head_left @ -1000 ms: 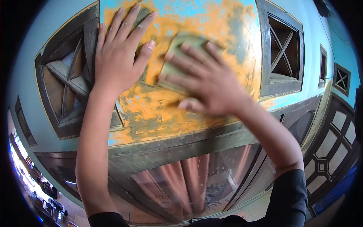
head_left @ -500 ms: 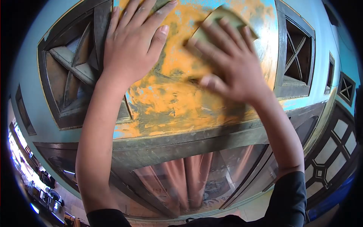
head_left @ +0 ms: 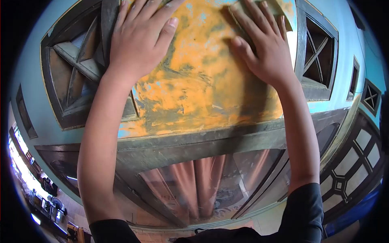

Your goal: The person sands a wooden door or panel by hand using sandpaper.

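My right hand [head_left: 265,50] presses an olive-coloured sheet of sandpaper [head_left: 285,14] against the upper right of a wall panel [head_left: 194,91], fingers over the sheet and thumb out to the side. Orange paint, dark smudges and bits of light blue cover the panel. On its upper left, my left hand [head_left: 139,38] lies with fingers spread and nothing visible in its grasp. The tips of some fingers on both hands are cut off by the top edge of the view.
Dark wooden vent frames with crossed bars flank the panel, one at left [head_left: 75,67] and one at right [head_left: 318,52]. Below runs a dark wooden beam [head_left: 194,143] over glass with brown curtains [head_left: 206,182]. A dark lattice door [head_left: 352,166] stands at lower right.
My right hand has slid up and to the right across the panel with the sandpaper. My left hand stays nearly in place.
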The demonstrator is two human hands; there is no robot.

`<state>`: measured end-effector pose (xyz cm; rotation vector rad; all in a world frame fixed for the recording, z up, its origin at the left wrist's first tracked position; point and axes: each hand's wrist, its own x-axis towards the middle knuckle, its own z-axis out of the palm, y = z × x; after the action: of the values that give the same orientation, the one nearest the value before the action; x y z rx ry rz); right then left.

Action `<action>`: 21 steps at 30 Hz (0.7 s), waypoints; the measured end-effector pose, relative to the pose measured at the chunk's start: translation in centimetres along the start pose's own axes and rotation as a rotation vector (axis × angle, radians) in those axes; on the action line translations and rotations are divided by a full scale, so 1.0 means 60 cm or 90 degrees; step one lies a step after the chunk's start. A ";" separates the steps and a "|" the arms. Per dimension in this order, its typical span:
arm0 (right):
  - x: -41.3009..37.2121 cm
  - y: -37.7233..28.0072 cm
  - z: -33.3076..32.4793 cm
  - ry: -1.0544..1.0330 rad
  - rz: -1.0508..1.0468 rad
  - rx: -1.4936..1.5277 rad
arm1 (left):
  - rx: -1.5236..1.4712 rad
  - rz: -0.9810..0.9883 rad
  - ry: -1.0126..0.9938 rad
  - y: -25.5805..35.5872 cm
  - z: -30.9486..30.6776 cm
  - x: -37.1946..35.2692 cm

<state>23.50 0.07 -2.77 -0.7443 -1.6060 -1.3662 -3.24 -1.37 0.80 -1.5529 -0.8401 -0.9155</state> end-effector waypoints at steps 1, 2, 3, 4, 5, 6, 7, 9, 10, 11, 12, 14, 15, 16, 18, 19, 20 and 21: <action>0.001 -0.010 0.005 0.012 0.022 -0.006 | -0.005 0.000 0.000 -0.001 -0.001 0.000; 0.006 -0.023 0.009 0.025 0.044 -0.011 | -0.009 0.000 0.001 -0.003 -0.003 -0.001; -0.001 -0.060 0.000 -0.004 0.006 0.023 | -0.015 -0.003 -0.007 -0.005 -0.006 -0.001; -0.009 -0.096 -0.016 -0.107 -0.074 0.052 | -0.022 -0.004 -0.015 -0.007 -0.007 -0.001; -0.035 -0.121 -0.003 -0.146 -0.166 0.114 | -0.031 -0.003 -0.022 -0.008 -0.006 -0.001; -0.066 -0.139 0.010 -0.135 -0.250 0.191 | -0.072 0.034 0.016 -0.018 -0.002 -0.008; -0.086 -0.150 0.008 -0.134 -0.295 0.213 | -0.113 0.072 0.057 -0.032 0.007 -0.019; -0.116 -0.148 0.020 -0.020 -0.331 0.223 | -0.249 0.114 0.138 -0.022 0.015 -0.028; -0.126 -0.139 0.015 0.011 -0.346 0.236 | -0.344 0.117 0.174 -0.008 0.012 -0.044; -0.132 -0.128 0.008 0.043 -0.361 0.249 | -0.440 0.121 0.207 0.006 0.006 -0.061; -0.136 -0.117 0.000 0.052 -0.374 0.251 | -0.430 0.149 0.217 0.023 0.003 -0.080; -0.141 -0.097 -0.011 0.069 -0.402 0.258 | -0.401 0.220 0.197 0.072 -0.024 -0.136; -0.138 -0.085 -0.015 0.076 -0.400 0.247 | -0.389 0.305 0.133 0.105 -0.036 -0.163; -0.132 -0.075 -0.020 0.082 -0.396 0.239 | -0.382 0.389 0.064 0.138 -0.048 -0.190; -0.124 -0.064 -0.024 0.082 -0.383 0.223 | -0.277 0.485 0.070 0.181 -0.033 -0.205; -0.121 -0.056 -0.026 0.084 -0.375 0.216 | -0.259 0.478 0.037 0.187 -0.017 -0.209; -0.118 -0.046 -0.029 0.087 -0.367 0.208 | -0.240 0.471 0.004 0.188 -0.004 -0.210; -0.115 -0.038 -0.030 0.091 -0.358 0.200 | -0.248 0.395 0.002 0.180 0.006 -0.204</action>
<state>25.00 -1.54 -9.95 0.0027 -1.9342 -1.4522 0.84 -3.21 -14.89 -1.9863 -0.1398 -0.6356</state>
